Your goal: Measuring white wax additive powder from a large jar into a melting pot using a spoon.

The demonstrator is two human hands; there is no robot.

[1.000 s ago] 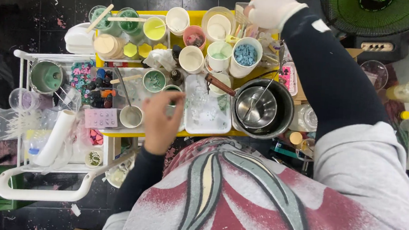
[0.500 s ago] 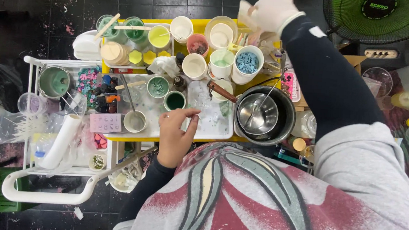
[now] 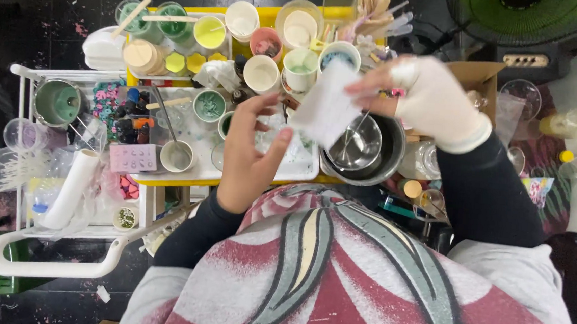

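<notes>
My right hand (image 3: 434, 104), in a white glove, pinches a small white sheet (image 3: 326, 107) and holds it in the air over a steel bowl (image 3: 387, 159) that has a smaller steel bowl and a spoon inside. My bare left hand (image 3: 248, 152) is raised beside the sheet with its fingers spread. Its thumb tip reaches the sheet's lower left edge. Below both hands lies a white tray (image 3: 196, 169) on a yellow table (image 3: 165, 180).
Several cups of coloured paste and powder (image 3: 209, 31) crowd the table's far side, some with wooden sticks. A small bowl with a spoon (image 3: 175, 155) stands on the tray. A white cart (image 3: 65, 167) with a roll and bags stands left; a green fan (image 3: 535, 17) upper right.
My right hand came down from the far side with the white sheet to above the steel bowl. My left hand rose from the tray's near edge and opened beside the sheet.
</notes>
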